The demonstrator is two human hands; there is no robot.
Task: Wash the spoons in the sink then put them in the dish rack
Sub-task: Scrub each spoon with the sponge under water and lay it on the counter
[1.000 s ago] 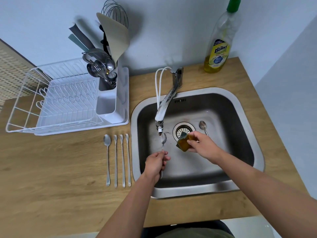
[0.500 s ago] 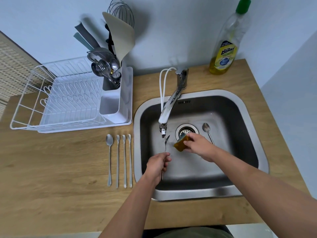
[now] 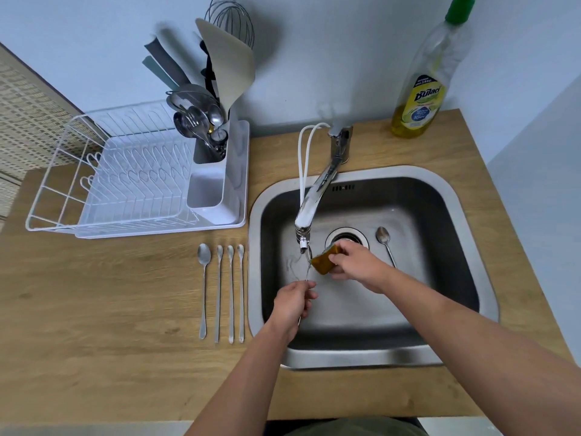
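The left hand (image 3: 290, 305) grips a spoon (image 3: 307, 272) by its handle, fingers closed around it, bowl end up under the tap (image 3: 309, 209) over the sink (image 3: 471, 215). The right hand (image 3: 356, 262) clamps a sponge (image 3: 323, 262) between its fingers and presses it against the spoon's bowl (the contact point is partly hidden). A second spoon (image 3: 385, 247) lies on the sink floor, right of the drain (image 3: 344, 236). Four spoons (image 3: 220, 291) lie side by side on the bench (image 3: 110, 309), just left of the sink. The rack (image 3: 125, 180) stands behind them; its caddy (image 3: 213, 146) holds utensils. A soap bottle (image 3: 423, 99) stands at the rear right.
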